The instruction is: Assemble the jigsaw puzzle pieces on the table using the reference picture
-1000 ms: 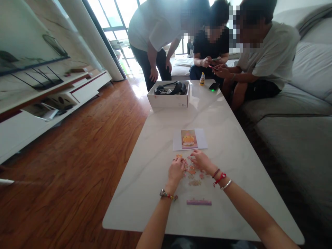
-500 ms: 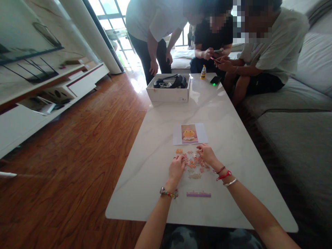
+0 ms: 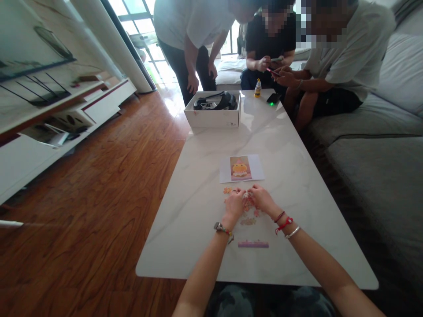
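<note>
Above a pile of small pink and orange jigsaw pieces (image 3: 249,206), my left hand (image 3: 234,204) and my right hand (image 3: 262,199) are close together, fingertips nearly meeting. Both are closed in a pinch, each on a puzzle piece that the fingers mostly cover. Left of my left hand's fingertips lies a small orange cluster of pieces (image 3: 227,190). Pale beige pieces (image 3: 248,221) are grouped just below the pile. Nearer to me is a joined purple strip of puzzle (image 3: 253,244). Beyond my hands, a printed sheet (image 3: 257,167) shows a yellow figure in a pink hat.
On the white marble-patterned table (image 3: 185,237), a white box (image 3: 211,118) holds a black headset. Behind it stand a small yellow-capped bottle (image 3: 257,88) and a black device (image 3: 273,98) with a green light. Three people are at the far end; a grey sofa (image 3: 380,176) runs along the right.
My left hand has moved right and slightly away from me, over the pile. My right hand has stayed near its place, so the two sets of fingertips are now almost together.
</note>
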The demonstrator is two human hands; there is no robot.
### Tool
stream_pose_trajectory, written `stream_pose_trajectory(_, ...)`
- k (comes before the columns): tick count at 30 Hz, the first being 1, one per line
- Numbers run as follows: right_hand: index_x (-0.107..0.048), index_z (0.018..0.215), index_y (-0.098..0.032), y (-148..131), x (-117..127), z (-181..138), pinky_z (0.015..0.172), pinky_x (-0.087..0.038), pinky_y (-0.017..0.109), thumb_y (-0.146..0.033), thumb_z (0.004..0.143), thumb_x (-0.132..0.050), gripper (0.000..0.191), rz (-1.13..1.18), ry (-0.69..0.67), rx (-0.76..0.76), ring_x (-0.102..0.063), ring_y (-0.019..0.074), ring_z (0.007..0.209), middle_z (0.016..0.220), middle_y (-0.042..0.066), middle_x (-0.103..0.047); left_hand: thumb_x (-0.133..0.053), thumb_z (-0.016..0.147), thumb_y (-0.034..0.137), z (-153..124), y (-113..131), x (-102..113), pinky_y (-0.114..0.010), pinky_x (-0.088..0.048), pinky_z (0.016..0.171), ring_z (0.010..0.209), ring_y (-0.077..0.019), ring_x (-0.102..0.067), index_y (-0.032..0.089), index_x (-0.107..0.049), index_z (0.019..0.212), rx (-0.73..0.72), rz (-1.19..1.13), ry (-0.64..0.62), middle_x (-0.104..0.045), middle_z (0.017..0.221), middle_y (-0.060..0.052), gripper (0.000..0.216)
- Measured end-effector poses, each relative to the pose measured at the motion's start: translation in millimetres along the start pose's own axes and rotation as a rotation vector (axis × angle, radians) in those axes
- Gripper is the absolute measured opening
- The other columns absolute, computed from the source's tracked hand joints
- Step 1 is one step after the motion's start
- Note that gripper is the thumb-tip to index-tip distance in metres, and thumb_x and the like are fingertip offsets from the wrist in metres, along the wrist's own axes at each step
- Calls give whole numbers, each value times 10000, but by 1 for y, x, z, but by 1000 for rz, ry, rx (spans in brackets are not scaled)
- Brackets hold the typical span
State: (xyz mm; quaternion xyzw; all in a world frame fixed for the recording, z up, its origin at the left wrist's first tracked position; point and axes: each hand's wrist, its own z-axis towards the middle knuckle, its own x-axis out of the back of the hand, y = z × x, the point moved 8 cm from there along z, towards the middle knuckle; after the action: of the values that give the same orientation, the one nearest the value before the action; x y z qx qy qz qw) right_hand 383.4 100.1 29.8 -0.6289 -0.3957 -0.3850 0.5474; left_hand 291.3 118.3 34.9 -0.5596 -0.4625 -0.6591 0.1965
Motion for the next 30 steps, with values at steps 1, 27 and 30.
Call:
stream_pose_trajectory(1, -602, 847, -145, -1, 0, 2, 716, -370, 205, -159, 775, -467, 154, -17, -13, 7, -533, 135, 800, 883, 84, -561, -439, 796, 237, 6, 2, -2, -240, -410, 721, 885, -148, -518, 204, -556, 955, -8, 0, -33, -539, 973, -70, 200)
stream_pose_trajectory(27, -617, 817, -143, 6, 8, 9, 707, -370, 222, -120, 764, -470, 159, 27, 21, 160, -521, 132, 787, 848, 73, -564, -436, 801, 251, -3, -16, 16, -220, -406, 706, 820, -126, -520, 220, -507, 1042, 106, -50, 28, -503, 983, -66, 253)
stream_pose_trajectory(30, -607, 882, -151, 25, 21, -2, 735, -383, 225, -116, 773, -456, 189, 140, 144, 70, -523, 131, 815, 889, 68, -562, -413, 812, 242, -17, -14, 19, -215, -407, 701, 842, -130, -516, 228, -518, 1029, 87, -76, 45, -498, 996, -62, 242)
